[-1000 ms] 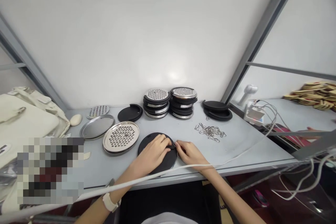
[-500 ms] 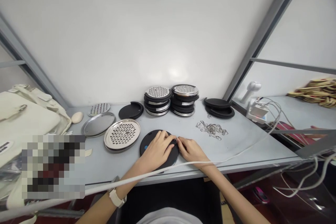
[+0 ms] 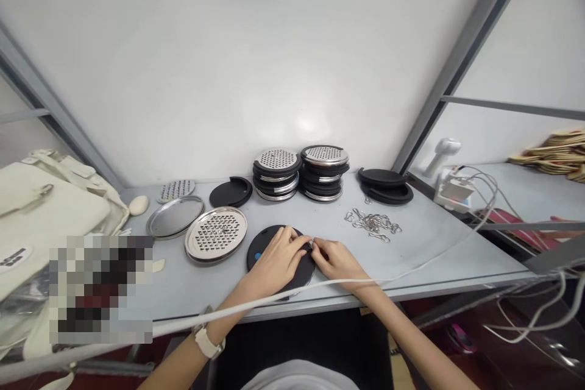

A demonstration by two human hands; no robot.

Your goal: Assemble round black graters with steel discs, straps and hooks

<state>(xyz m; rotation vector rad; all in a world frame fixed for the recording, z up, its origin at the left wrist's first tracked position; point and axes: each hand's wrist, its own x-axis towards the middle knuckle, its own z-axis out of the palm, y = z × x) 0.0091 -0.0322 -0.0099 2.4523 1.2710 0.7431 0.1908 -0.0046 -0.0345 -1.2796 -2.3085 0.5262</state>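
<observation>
A round black disc (image 3: 299, 271) with a blue spot lies near the table's front edge. My left hand (image 3: 281, 256) rests on top of it, fingers bent, thumb and forefinger reaching its right rim. My right hand (image 3: 336, 261) is closed in a pinch at that rim, on a small metal clip (image 3: 310, 244) mostly covered by the fingertips. A silvery grater plate (image 3: 216, 234) lies left of the disc. Loose metal clips (image 3: 372, 223) are heaped to the right.
Two stacks of black holders with grater plates (image 3: 276, 159) (image 3: 325, 155) stand at the back. Black holders (image 3: 384, 178) lie back right, another (image 3: 231, 192) back left. A white cable (image 3: 406, 272) crosses before my forearms. A cream bag (image 3: 55, 195) is at left.
The whole view has shifted slightly, moving the table's things a little to the right. Both hands stay at the disc's right rim, with the fingers barely changed.
</observation>
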